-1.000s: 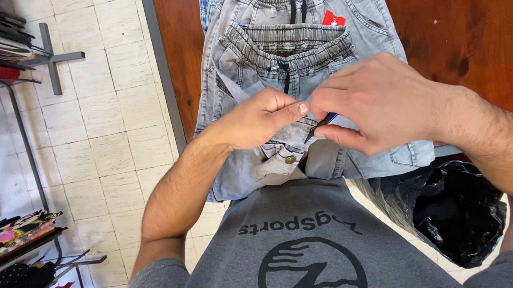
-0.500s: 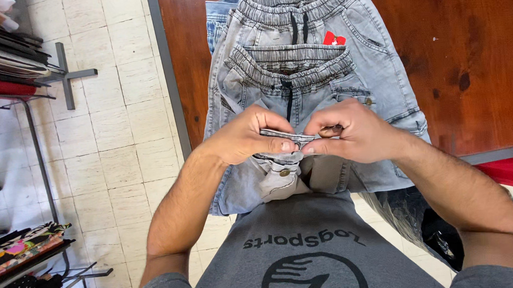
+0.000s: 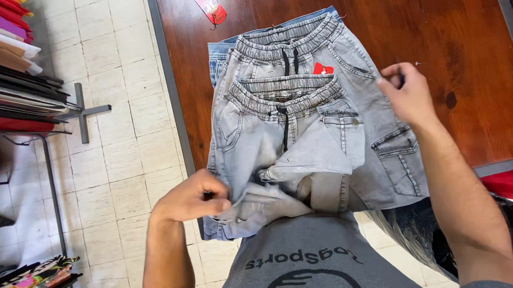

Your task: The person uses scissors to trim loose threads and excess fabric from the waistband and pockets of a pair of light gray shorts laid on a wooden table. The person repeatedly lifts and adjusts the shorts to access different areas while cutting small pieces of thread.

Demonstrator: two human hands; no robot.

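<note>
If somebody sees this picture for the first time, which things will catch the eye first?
Probably the stack of pale grey jeans on the dark wooden table, in the middle. Next, the two hands: the left hand pinches the near edge of the top pair, while the right hand is lifted above the stack's right side.

clothing shop | stacked grey jeans (image 3: 302, 117) on wooden counter (image 3: 458, 48) | red hang tag (image 3: 211, 5) | folded fabric rack (image 3: 2, 64) | tiled floor (image 3: 115, 158)

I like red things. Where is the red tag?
In the head view, the red tag lies on the brown table at the top, left of centre, just beyond the pile of grey jeans.
</note>
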